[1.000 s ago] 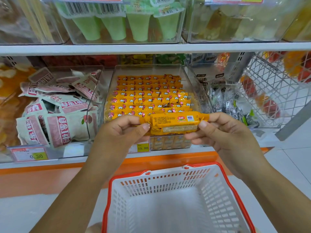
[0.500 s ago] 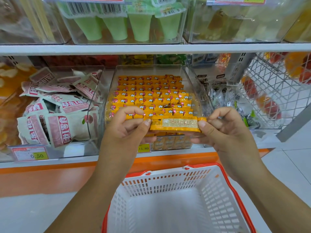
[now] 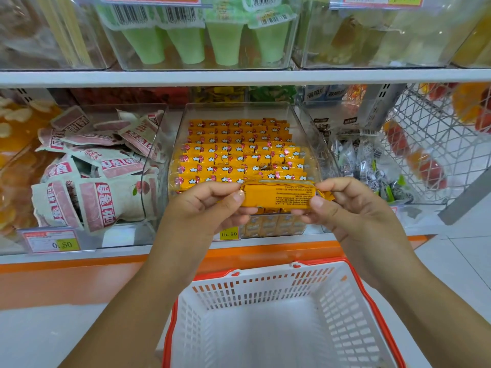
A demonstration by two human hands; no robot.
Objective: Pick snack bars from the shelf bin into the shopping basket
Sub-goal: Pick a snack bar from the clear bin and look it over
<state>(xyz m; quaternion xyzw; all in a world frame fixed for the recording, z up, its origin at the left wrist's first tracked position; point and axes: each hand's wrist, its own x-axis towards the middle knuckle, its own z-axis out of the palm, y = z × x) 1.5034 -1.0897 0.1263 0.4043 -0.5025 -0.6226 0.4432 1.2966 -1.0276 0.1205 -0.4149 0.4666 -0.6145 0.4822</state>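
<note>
One orange snack bar [image 3: 279,195] is held level in front of the clear shelf bin [image 3: 239,112], its printed back facing me. My left hand [image 3: 204,208] pinches its left end and my right hand [image 3: 345,208] pinches its right end. Behind it the bin holds several rows of orange snack bars [image 3: 239,152]. A white shopping basket with a red rim [image 3: 372,301] sits below my hands and shows nothing inside.
A bin of pink-and-white snack packets [image 3: 93,176] stands to the left, a bin of small dark packets [image 3: 366,163] to the right, then a wire basket [image 3: 438,144]. An upper shelf [image 3: 239,77] carries green cups. Yellow price tags [image 3: 228,234] hang on the orange shelf edge.
The bar has been turned about its long axis between both hands, so the printed text panel now faces me. Both hands stay at the same place in front of the bin.
</note>
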